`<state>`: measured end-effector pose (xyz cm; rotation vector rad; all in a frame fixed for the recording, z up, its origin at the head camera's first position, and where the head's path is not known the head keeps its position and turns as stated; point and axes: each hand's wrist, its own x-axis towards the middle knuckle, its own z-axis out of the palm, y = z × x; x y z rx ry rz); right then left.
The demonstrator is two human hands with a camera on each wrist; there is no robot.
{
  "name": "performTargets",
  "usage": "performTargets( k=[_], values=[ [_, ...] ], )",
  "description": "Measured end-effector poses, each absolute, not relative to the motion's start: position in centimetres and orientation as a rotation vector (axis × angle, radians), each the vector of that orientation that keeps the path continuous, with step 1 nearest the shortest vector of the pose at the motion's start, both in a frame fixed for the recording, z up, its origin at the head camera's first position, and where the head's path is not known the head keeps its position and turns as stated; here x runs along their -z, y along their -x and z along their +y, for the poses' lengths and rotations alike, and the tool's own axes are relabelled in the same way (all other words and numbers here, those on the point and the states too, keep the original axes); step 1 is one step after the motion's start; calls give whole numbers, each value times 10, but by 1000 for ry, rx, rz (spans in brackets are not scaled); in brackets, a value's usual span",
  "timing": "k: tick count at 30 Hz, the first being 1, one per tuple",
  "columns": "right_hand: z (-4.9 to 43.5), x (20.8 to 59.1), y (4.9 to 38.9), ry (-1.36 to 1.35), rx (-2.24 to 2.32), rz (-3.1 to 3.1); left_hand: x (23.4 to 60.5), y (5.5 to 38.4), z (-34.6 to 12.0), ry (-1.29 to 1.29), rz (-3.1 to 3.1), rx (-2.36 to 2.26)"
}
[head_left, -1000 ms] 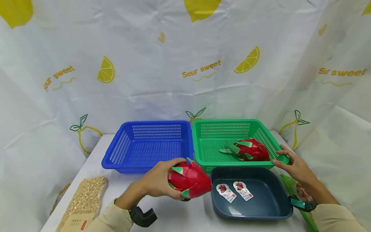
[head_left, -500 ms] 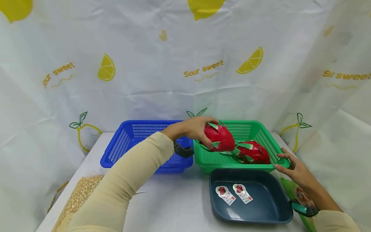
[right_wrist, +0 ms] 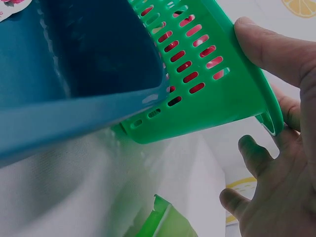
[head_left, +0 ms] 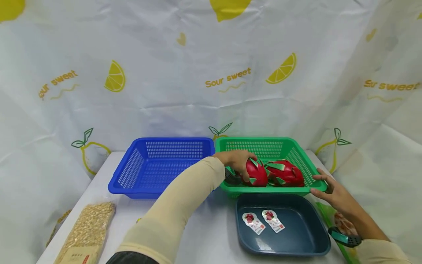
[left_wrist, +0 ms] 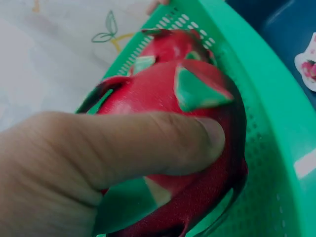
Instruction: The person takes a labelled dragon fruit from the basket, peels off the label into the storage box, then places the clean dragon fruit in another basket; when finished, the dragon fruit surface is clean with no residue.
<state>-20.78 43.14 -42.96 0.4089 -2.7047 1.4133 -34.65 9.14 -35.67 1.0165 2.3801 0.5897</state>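
In the head view my left hand [head_left: 239, 163] grips a red dragon fruit [head_left: 257, 174] with green scales, low inside the green basket [head_left: 227, 189]. The left wrist view shows its thumb [left_wrist: 173, 140] laid across the fruit; the other fingers are hidden. Beside it in the basket lies a second dragon fruit [head_left: 287, 174], partly covered by the first in the left wrist view. My right hand [head_left: 337, 194] pinches the basket's near right corner, thumb on one side of the rim and a finger behind it, while other fingers hang off it in the right wrist view.
A blue basket [head_left: 113, 189] stands left of the green one. In front is a dark blue tray [head_left: 296, 247] holding two dragon fruit stickers [head_left: 254, 223]. A bag of grain-like kernels [head_left: 89, 223] lies at left, a green packet [head_left: 329, 214] under my right forearm.
My left hand has carried the dragon fruit from in front of the baskets up and right, then down into the green basket beside the other fruit. The right hand has stayed at the corner.
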Motion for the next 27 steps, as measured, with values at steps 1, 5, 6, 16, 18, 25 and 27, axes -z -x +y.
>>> performTargets(
  k=[1, 5, 6, 16, 18, 25, 27],
  values=[
    [431, 429, 208, -409, -1414, -2705, 360, 346, 94, -1018, 2374, -586],
    [429, 431, 208, -420, -1453, -2681, 373, 344, 100, -998, 2341, -616],
    [429, 431, 208, -429, -1466, -2674, 377, 344, 101, -990, 2338, -622],
    [423, 437, 216, -487, -1504, -2642, 393, 345, 90, -962, 2432, -546],
    [422, 437, 218, -495, -1500, -2648, 390, 345, 85, -958, 2445, -529],
    [425, 434, 223, -492, -1478, -2677, 376, 347, 59, -977, 2562, -472],
    [426, 432, 225, -489, -1471, -2689, 373, 346, 50, -969, 2593, -515]
  ],
)
